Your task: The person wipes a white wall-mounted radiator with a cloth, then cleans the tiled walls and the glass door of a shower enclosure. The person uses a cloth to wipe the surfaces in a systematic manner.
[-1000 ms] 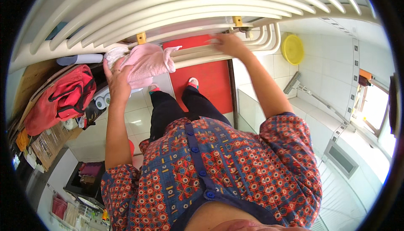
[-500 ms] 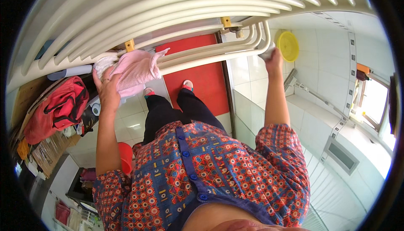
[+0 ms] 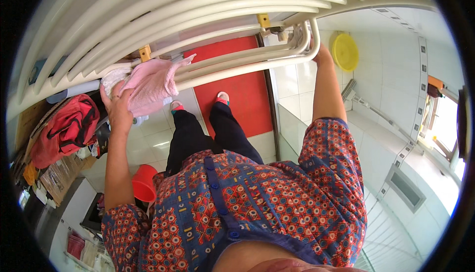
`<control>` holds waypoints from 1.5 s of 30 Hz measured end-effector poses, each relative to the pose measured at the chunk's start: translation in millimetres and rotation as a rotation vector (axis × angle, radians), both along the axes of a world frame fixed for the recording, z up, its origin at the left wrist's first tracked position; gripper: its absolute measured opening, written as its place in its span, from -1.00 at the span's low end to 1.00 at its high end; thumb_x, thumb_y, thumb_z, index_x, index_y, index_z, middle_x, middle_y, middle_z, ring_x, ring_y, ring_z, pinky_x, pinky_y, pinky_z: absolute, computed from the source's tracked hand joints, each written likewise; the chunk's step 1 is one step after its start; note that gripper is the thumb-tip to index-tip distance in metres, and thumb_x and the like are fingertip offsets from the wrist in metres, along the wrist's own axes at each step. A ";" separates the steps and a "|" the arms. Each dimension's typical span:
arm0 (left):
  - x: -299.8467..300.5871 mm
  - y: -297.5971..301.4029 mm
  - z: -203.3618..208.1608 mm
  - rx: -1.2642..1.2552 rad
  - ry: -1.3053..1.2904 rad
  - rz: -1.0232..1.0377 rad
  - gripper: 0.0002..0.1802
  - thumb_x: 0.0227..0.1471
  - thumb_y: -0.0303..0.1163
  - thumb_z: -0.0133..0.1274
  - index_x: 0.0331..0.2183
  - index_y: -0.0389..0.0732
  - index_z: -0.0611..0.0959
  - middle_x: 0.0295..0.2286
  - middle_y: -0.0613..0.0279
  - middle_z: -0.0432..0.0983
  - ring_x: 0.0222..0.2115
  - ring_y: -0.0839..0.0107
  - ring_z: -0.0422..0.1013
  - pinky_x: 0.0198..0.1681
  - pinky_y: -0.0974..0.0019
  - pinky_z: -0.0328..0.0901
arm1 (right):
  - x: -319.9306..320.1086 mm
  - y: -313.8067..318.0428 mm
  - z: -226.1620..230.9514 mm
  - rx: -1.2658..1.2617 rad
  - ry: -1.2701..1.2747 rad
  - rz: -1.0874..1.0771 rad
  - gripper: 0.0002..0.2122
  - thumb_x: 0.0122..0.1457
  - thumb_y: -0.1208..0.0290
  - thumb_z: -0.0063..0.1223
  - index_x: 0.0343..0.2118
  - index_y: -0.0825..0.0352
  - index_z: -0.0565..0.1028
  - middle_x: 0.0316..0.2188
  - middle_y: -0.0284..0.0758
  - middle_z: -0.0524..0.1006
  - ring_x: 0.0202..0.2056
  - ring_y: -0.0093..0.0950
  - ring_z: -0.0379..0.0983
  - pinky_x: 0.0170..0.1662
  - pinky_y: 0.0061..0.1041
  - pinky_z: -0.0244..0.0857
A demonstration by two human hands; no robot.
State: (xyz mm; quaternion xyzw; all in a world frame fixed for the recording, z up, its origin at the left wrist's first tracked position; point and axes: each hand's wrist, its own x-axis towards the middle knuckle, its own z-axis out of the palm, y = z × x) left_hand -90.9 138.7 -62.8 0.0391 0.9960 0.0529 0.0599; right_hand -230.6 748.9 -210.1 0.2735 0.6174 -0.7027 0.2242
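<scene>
So the left hand [image 3: 118,107] is up in the upper left of the frame, fingers curled shut around a bunched pale pink cloth garment [image 3: 151,84]. The cloth sits just right of and slightly above the hand, draped over the lower bars of the white metal tube drying rack [image 3: 208,4] that arcs across the whole top of the picture. One corner of the pink fabric pokes out toward the upper right, touching the rack bars. There's a bit of white fabric [image 3: 113,78] tucked right above the knuckles too, can't really tell if it's part of the same piece.

The right hand [image 3: 321,53] is way over at the upper right, well apart from the cloth, up against the curved end of the rack where the tubes bend around. It looks wrapped on the tube, but the grip is mostly hidden, so I can't tell how tightly it's closed.

Other stuff: a yellow round plastic lid [image 3: 345,52] just right of that hand, a red floor mat [image 3: 237,89] below the rack in the middle, a red fabric bag [image 3: 64,128] at the left edge, and a red plastic bucket [image 3: 144,183] lower left by the elbow.
</scene>
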 end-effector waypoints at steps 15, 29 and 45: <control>-0.3 -0.1 2.2 0.032 0.013 0.008 -0.40 -0.41 -0.85 -0.03 -0.25 -0.12 0.63 0.00 0.17 0.35 0.20 -0.15 -0.14 0.27 0.02 -0.20 | 43.1 -29.6 38.5 -0.493 0.284 -0.753 -0.66 0.28 0.38 -0.28 -0.03 0.55 0.32 -0.09 -0.04 0.45 -0.02 -0.19 0.38 0.10 -0.17 0.22; -5.3 -0.7 1.8 0.024 -0.007 -0.004 -0.39 -0.43 -0.83 -0.01 -0.24 -0.10 0.63 0.00 0.18 0.35 0.21 -0.15 -0.14 0.27 0.02 -0.19 | 10.1 -44.4 -19.5 -0.108 0.467 -0.314 -0.52 0.06 0.50 0.19 0.08 0.32 0.36 -0.07 -0.30 0.44 -0.09 -0.42 0.41 0.00 -0.38 0.33; -3.7 3.1 3.8 0.017 -0.011 -0.019 -0.37 -0.44 -0.86 -0.03 -0.22 -0.12 0.62 0.01 0.17 0.34 0.21 -0.16 -0.15 0.26 0.00 -0.16 | 45.9 -97.1 -34.1 0.158 0.403 -0.363 -0.69 0.24 0.22 -0.05 -0.10 0.35 0.42 -0.23 -0.34 0.46 -0.21 -0.53 0.37 -0.14 -0.45 0.32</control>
